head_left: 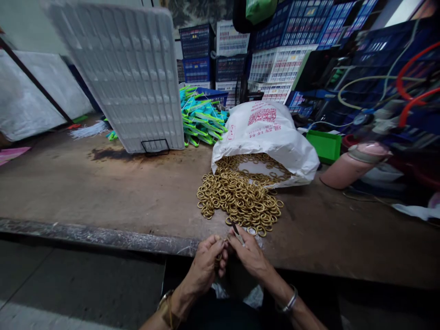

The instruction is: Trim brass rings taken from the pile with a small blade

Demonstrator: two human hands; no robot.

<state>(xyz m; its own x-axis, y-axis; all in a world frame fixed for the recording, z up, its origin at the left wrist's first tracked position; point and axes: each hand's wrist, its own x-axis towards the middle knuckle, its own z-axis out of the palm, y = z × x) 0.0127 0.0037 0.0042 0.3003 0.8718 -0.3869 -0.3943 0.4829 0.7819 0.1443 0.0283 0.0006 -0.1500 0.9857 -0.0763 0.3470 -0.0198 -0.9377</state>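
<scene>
At the table's front edge my left hand [206, 261] is closed around several brass-coloured rings [217, 259], partly hidden by the fingers. My right hand [253, 257] grips a slim knife-like tool [238, 233] with a dark end pointing up and away from me; its exact kind is unclear. Both hands' fingertips meet, and what lies between them is too small to make out. Just beyond them is a heap of gold-coloured rings [237, 195], spilling from a white sack [261, 133] with red print that lies on its side.
A ribbed white plastic tray [127, 78] stands upright on the wooden table [137, 197]. Behind are green and turquoise plastic pieces [202, 117] and stacked crates [271, 64]. A green tray [323, 145], a pink cylinder [354, 166] and orange hoses [404, 85] are at right.
</scene>
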